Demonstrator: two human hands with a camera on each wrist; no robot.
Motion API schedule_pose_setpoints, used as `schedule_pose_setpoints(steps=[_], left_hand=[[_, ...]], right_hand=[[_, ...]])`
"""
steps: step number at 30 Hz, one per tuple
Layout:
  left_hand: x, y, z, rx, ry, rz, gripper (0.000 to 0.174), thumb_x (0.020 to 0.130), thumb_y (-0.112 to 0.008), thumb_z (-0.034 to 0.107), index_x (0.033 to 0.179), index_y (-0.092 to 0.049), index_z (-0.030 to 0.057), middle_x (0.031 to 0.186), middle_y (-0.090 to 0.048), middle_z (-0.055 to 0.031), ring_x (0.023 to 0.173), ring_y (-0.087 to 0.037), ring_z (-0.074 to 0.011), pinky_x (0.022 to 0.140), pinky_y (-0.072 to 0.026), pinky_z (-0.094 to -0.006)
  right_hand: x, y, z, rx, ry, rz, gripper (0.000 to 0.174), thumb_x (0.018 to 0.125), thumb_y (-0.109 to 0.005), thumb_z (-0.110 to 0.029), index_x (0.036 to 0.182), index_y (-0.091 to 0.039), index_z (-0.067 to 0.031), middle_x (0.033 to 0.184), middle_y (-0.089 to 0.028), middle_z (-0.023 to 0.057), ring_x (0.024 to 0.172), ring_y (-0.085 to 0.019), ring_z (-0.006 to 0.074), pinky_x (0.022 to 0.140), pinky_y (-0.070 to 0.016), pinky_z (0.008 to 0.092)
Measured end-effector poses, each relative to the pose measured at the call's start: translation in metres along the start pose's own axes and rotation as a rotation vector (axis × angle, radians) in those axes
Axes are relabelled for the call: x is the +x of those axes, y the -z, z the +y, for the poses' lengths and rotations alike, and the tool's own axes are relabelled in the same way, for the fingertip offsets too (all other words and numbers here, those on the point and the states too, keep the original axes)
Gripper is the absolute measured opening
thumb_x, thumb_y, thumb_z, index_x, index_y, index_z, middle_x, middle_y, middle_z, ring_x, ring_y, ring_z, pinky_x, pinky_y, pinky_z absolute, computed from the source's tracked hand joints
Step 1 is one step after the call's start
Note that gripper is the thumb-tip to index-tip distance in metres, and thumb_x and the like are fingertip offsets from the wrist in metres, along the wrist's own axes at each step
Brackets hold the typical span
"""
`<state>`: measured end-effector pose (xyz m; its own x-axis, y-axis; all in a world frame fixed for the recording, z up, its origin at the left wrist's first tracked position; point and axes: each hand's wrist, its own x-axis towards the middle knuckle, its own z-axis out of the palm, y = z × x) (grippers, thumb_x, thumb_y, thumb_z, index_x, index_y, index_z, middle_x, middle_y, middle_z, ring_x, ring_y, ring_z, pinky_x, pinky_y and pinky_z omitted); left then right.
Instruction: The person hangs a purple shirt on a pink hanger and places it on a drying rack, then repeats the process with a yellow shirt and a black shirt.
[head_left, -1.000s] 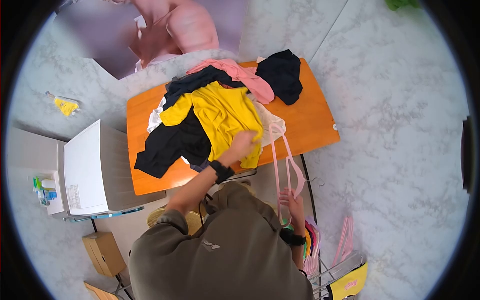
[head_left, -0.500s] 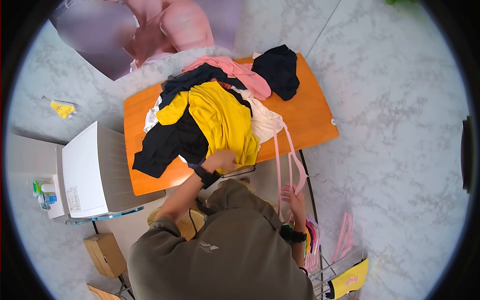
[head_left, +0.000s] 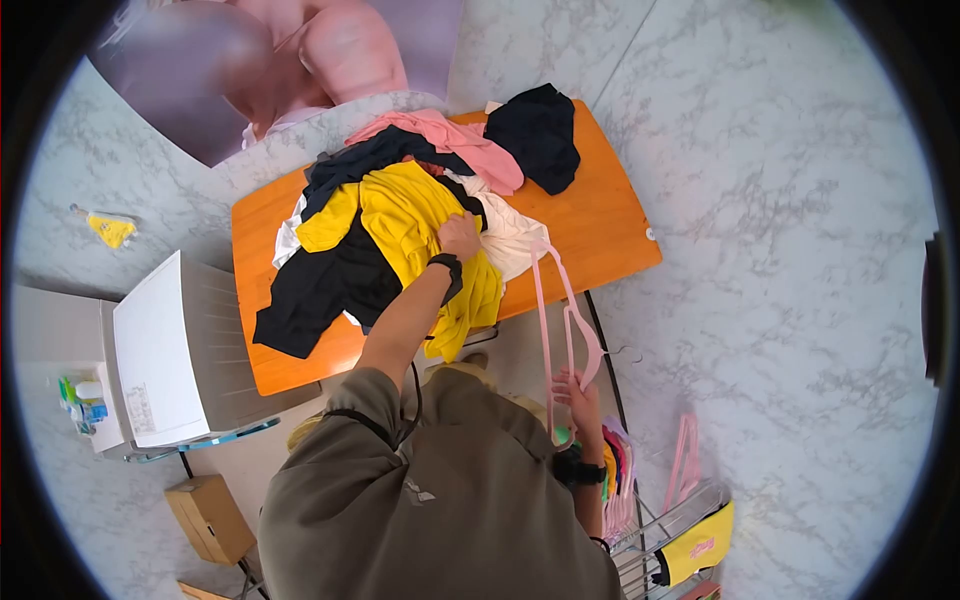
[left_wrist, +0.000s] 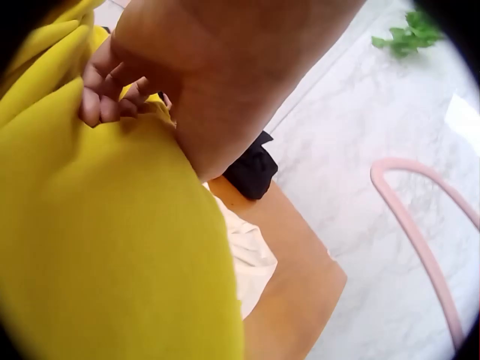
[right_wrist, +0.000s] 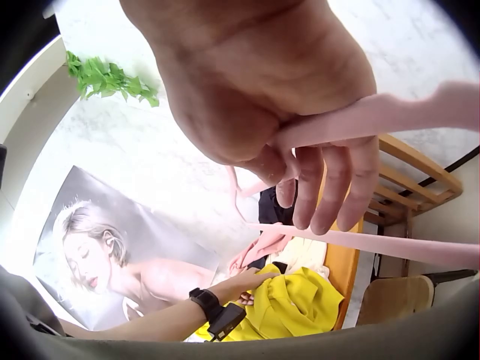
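My left hand (head_left: 460,237) grips the right side of a yellow garment (head_left: 400,205) on the table. Its curled fingers pinch a fold of the yellow cloth (left_wrist: 112,225) in the left wrist view. The garment's lower part hangs over the near edge. Off to the right, my right hand (head_left: 582,402) holds a pink hanger (head_left: 594,350) with a metal hook, beside the table. In the right wrist view the thumb and fingers of this hand (right_wrist: 262,90) wrap one bar of the hanger (right_wrist: 405,116). A cream garment (head_left: 512,232) lies between the yellow one and the hanger.
Black (head_left: 330,285), navy (head_left: 535,140) and pink (head_left: 450,145) garments lie on the orange table (head_left: 610,220). A white cabinet (head_left: 160,350) stands left, a cardboard box (head_left: 210,520) below it. Lower right is a metal rack (head_left: 640,560) with hangers.
My left hand has moved from the yellow garment's near end up its right side. More yellow cloth hangs past the near edge. The right hand keeps the hanger in nearly the same place.
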<state>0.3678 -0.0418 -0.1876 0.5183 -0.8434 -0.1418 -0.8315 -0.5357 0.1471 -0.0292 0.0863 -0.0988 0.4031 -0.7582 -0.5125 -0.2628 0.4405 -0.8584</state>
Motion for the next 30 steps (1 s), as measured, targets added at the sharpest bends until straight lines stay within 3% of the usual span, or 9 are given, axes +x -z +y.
schedule_pose_setpoints(steps=[4, 6, 7, 9, 11, 13, 16, 23, 30], left_hand=[[-0.013, 0.035, -0.014, -0.194, -0.071, -0.044, 0.035, 0.085, -0.056, 0.031, 0.108, -0.057, 0.0050, 0.099, -0.064, -0.0192, 0.090, -0.064, -0.0349, 0.075, -0.0517, -0.0420], [-0.021, 0.046, -0.030, -0.477, -0.150, 0.216, 0.030, 0.084, -0.058, 0.029, 0.092, -0.061, 0.0008, 0.087, -0.066, -0.0201, 0.082, -0.065, -0.0351, 0.072, -0.0512, -0.0408], [-0.026, 0.061, -0.040, -0.471, -0.149, 0.217, 0.030, 0.084, -0.058, 0.029, 0.092, -0.061, 0.0008, 0.087, -0.066, -0.0201, 0.082, -0.065, -0.0351, 0.072, -0.0512, -0.0408], [-0.035, 0.099, -0.063, -0.759, -0.142, 0.195, 0.031, 0.083, -0.062, 0.029, 0.084, -0.061, -0.0017, 0.076, -0.064, -0.0189, 0.071, -0.064, -0.0322, 0.065, -0.0490, -0.0377], [-0.048, 0.138, -0.083, -0.875, -0.061, 0.300, 0.028, 0.082, -0.067, 0.025, 0.080, -0.062, -0.0029, 0.068, -0.062, -0.0147, 0.061, -0.059, -0.0239, 0.061, -0.0459, -0.0339], [-0.051, 0.171, -0.104, -1.033, -0.243, 0.472, 0.020, 0.083, -0.067, 0.016, 0.085, -0.063, -0.0032, 0.067, -0.061, -0.0075, 0.061, -0.054, -0.0127, 0.059, -0.0446, -0.0288], [-0.078, 0.237, -0.110, -1.146, -0.233, 0.440, 0.013, 0.084, -0.066, 0.009, 0.087, -0.063, -0.0038, 0.072, -0.062, 0.0005, 0.067, -0.052, -0.0054, 0.060, -0.0428, -0.0238], [-0.140, 0.357, -0.072, -0.947, -0.402, 0.544, 0.012, 0.086, -0.064, 0.008, 0.092, -0.063, -0.0027, 0.078, -0.063, -0.0001, 0.068, -0.053, -0.0048, 0.062, -0.0442, -0.0228], [-0.169, 0.414, -0.019, -1.314, -0.702, 0.538, 0.008, 0.089, -0.062, 0.007, 0.089, -0.057, 0.0001, 0.084, -0.061, 0.0004, 0.074, -0.056, -0.0051, 0.068, -0.0471, -0.0200]], right_hand=[[-0.010, 0.006, 0.001, 0.006, 0.003, 0.008, 0.031, 0.100, -0.041, -0.022, 0.120, -0.052, -0.0008, 0.104, -0.063, 0.0106, 0.088, -0.063, 0.0185, 0.074, -0.0521, 0.0296], [-0.009, 0.010, 0.005, 0.026, -0.001, 0.017, 0.031, 0.099, -0.040, -0.021, 0.119, -0.053, 0.0000, 0.103, -0.063, 0.0111, 0.086, -0.063, 0.0187, 0.074, -0.0523, 0.0301], [-0.009, 0.012, 0.006, 0.044, -0.004, 0.023, 0.030, 0.099, -0.040, -0.020, 0.117, -0.053, 0.0008, 0.102, -0.064, 0.0115, 0.085, -0.063, 0.0189, 0.073, -0.0526, 0.0305], [-0.007, 0.015, 0.006, 0.027, 0.007, 0.001, 0.030, 0.099, -0.040, -0.020, 0.117, -0.053, 0.0008, 0.102, -0.064, 0.0114, 0.085, -0.063, 0.0190, 0.073, -0.0526, 0.0306], [-0.005, 0.016, 0.004, 0.008, 0.020, -0.026, 0.030, 0.099, -0.040, -0.020, 0.117, -0.053, 0.0007, 0.102, -0.064, 0.0113, 0.086, -0.063, 0.0190, 0.073, -0.0526, 0.0307], [-0.002, 0.014, 0.001, -0.027, 0.067, -0.070, 0.031, 0.100, -0.040, -0.021, 0.117, -0.053, 0.0007, 0.102, -0.064, 0.0114, 0.085, -0.063, 0.0184, 0.073, -0.0527, 0.0308], [0.004, 0.014, -0.001, -0.004, 0.073, -0.107, 0.032, 0.100, -0.040, -0.023, 0.120, -0.051, -0.0001, 0.104, -0.063, 0.0111, 0.086, -0.063, 0.0181, 0.073, -0.0529, 0.0301], [-0.003, 0.029, -0.026, 0.161, 0.285, 0.052, 0.029, 0.100, -0.040, -0.021, 0.116, -0.050, 0.0009, 0.102, -0.063, 0.0107, 0.079, -0.062, 0.0155, 0.069, -0.0527, 0.0277], [-0.023, 0.067, -0.039, 0.135, 0.349, 0.073, 0.028, 0.101, -0.037, -0.023, 0.119, -0.045, -0.0018, 0.109, -0.060, 0.0116, 0.081, -0.062, 0.0159, 0.066, -0.0541, 0.0282]])
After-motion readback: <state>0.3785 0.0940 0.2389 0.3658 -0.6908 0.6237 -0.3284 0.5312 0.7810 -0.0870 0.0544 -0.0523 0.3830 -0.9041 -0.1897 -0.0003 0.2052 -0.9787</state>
